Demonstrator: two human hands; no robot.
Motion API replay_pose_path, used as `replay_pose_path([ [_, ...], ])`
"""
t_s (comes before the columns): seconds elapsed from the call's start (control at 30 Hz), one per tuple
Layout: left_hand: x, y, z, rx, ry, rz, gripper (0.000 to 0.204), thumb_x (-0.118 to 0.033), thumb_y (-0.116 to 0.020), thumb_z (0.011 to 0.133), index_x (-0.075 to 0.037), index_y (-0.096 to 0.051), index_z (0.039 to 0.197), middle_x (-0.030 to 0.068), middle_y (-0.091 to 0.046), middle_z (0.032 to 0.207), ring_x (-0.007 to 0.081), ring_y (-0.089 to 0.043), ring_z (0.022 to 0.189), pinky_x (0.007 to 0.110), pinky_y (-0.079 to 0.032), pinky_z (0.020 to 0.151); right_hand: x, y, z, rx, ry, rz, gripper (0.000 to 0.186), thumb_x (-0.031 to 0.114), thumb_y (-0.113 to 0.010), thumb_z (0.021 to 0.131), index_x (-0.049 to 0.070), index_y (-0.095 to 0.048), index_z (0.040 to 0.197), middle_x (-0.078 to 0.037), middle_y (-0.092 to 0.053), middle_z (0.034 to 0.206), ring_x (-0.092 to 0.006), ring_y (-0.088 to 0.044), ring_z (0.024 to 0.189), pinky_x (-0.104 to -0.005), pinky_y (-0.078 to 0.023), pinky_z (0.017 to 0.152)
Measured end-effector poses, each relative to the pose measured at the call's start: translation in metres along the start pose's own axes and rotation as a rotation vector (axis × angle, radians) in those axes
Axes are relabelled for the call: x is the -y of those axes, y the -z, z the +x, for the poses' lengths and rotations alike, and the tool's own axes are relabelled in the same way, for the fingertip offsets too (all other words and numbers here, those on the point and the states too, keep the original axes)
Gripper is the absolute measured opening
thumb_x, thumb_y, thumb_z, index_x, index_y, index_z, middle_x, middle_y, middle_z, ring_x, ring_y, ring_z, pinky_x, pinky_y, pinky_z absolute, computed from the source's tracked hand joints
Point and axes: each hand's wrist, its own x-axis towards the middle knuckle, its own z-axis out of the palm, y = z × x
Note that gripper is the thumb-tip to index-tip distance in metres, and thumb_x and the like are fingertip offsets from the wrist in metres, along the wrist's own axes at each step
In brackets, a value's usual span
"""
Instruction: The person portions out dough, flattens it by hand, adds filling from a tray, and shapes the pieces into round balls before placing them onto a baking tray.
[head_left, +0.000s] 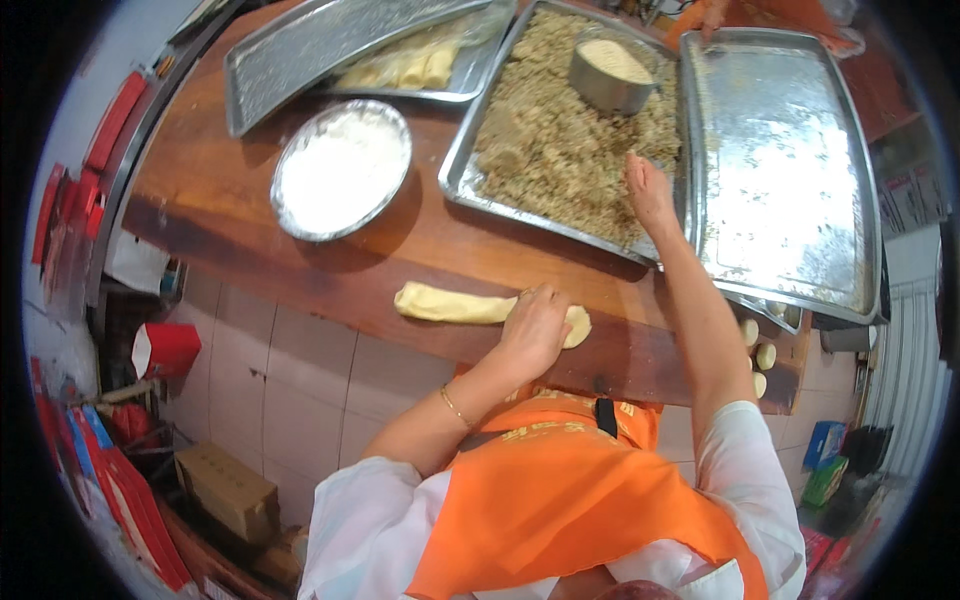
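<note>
On the wooden table's near side lies a pale yellow dough roll. My left hand is closed over its right end, fingers curled down. A flat round piece of dough shows just right of these fingers; whether it is joined to the roll is hidden. My right hand reaches to the right side of a metal tray full of crumbly brown filling. Its fingers are drawn together at the filling's surface, and what they hold cannot be made out.
A round metal container of pale crumbs stands in the filling. Left is a bowl of white flour, with trays behind it. An empty tray and small dough pieces are at right. Another person's hand touches that tray's far edge.
</note>
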Motion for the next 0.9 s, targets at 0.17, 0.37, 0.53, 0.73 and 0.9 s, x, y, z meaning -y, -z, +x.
replay_pose_path([
  [0.17,-0.006,0.005,0.013,0.173,0.143,-0.38,0.014,-0.01,-0.06,0.094,0.0,-0.055,0.104,0.0184,-0.06,0.104,0.0345,-0.063,0.097,0.044,-0.051,0.084,0.033,0.014,-0.016,0.11,-0.302,0.802,0.042,0.048,-0.053,0.103,0.009,-0.067,0.105,-0.003,-0.063,0.086,-0.0127,-0.057,0.079,-0.0333,-0.045,0.072],
  [0.37,-0.018,0.026,0.04,0.323,0.41,-1.775,0.024,-0.007,-0.051,0.097,0.001,-0.052,0.119,0.0232,-0.065,0.114,0.0369,-0.067,0.109,0.043,-0.058,0.091,0.017,0.007,-0.01,-0.014,-0.111,0.443,0.048,0.044,-0.052,0.103,0.006,-0.065,0.077,-0.002,-0.061,0.066,-0.0156,-0.057,0.065,-0.0346,-0.045,0.063],
  [0.53,-0.021,0.027,0.076,0.114,0.465,-1.8,0.03,-0.011,-0.062,0.1,0.001,-0.057,0.127,0.0186,-0.067,0.12,0.0301,-0.068,0.11,0.04,-0.059,0.092,0.001,0.017,-0.009,-0.005,-0.224,0.785,0.051,0.049,-0.046,0.106,0.008,-0.065,0.084,-0.003,-0.062,0.072,-0.0156,-0.058,0.068,-0.0315,-0.045,0.065],
  [0.73,-0.017,0.03,0.103,0.001,0.427,-1.806,0.031,-0.009,-0.063,0.098,0.001,-0.057,0.127,0.0172,-0.067,0.12,0.03,-0.067,0.112,0.04,-0.057,0.095,0.002,0.03,-0.018,0.195,-0.297,1.483,0.049,0.05,-0.046,0.106,0.01,-0.06,0.131,-0.008,-0.065,0.105,-0.0172,-0.065,0.089,-0.032,-0.056,0.074],
  [0.9,-0.021,0.022,0.119,-0.002,0.435,-1.767,0.031,-0.009,-0.063,0.098,0.002,-0.057,0.126,0.0178,-0.066,0.12,0.0302,-0.067,0.111,0.041,-0.057,0.095,0.005,0.027,-0.009,0.052,-0.391,1.739,0.042,0.054,-0.051,0.103,0.013,-0.06,0.101,-0.002,-0.061,0.084,-0.0128,-0.056,0.065,-0.0246,-0.043,0.051],
])
